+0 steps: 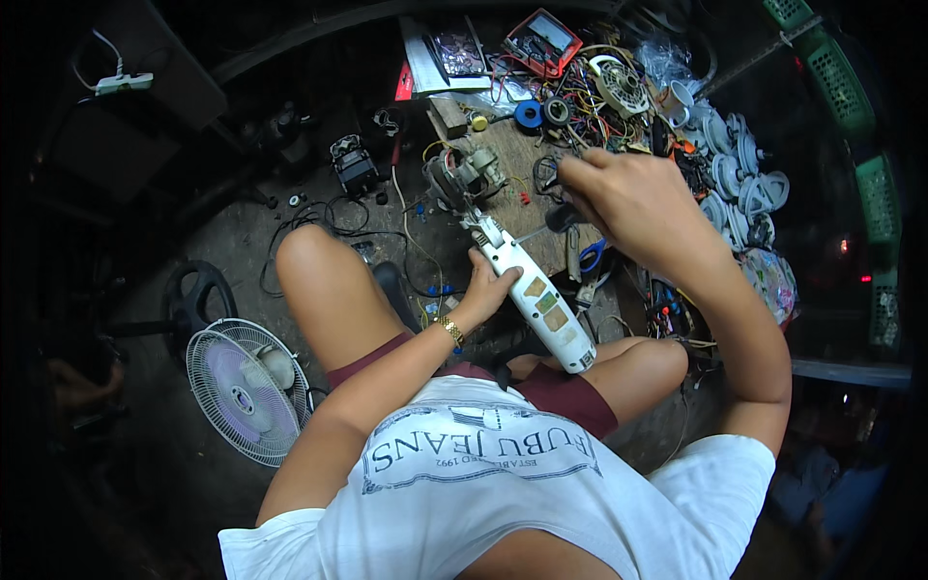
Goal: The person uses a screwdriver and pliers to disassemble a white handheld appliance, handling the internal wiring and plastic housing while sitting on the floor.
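A long white fan column (541,302) lies slantwise between my knees, its lower end by my right thigh. Dark screw holes and brownish worn stickers mark its upper face. My left hand (490,288) is wrapped round its upper part. At the far end sits an exposed fan motor (466,176) with loose wires. My right hand (619,198) is closed, fingers curled, at a screwdriver with a black handle (561,217). The screwdriver's thin shaft points left to the column's upper edge; whether its tip sits in a screw is too small to tell.
A wooden board (527,159) lies beyond the column, with blue tape (529,114) and blue-handled scissors (592,255). Tangled wires and a red multimeter (543,43) are farther back. Grey plastic parts (735,174) pile at right. A caged fan head (246,391) stands left; a dark motor (355,166) lies ahead.
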`<action>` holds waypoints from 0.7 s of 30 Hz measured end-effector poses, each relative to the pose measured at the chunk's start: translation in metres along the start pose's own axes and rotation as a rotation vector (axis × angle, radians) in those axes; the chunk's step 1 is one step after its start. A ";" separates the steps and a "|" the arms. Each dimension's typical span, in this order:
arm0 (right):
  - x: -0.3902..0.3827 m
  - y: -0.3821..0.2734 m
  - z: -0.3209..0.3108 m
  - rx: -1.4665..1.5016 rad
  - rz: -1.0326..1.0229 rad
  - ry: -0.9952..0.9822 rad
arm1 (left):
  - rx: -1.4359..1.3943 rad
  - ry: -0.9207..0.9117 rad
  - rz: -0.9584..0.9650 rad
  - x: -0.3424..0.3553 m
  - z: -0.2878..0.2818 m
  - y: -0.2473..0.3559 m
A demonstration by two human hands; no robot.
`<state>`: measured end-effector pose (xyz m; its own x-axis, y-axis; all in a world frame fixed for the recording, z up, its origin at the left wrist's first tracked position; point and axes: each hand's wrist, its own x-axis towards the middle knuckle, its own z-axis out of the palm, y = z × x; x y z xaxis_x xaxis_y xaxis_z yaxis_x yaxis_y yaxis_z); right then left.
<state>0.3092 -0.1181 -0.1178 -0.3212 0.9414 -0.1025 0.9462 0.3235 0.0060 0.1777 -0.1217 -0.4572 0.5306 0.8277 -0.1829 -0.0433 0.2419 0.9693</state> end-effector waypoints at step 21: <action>-0.013 0.019 0.023 0.202 -0.229 0.410 | 0.020 0.019 -0.055 0.005 -0.001 -0.005</action>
<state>0.3321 -0.1263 -0.1393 -0.4715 0.8217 0.3201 0.8254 0.5390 -0.1680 0.1797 -0.1177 -0.4630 0.5157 0.8227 -0.2392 0.0028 0.2776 0.9607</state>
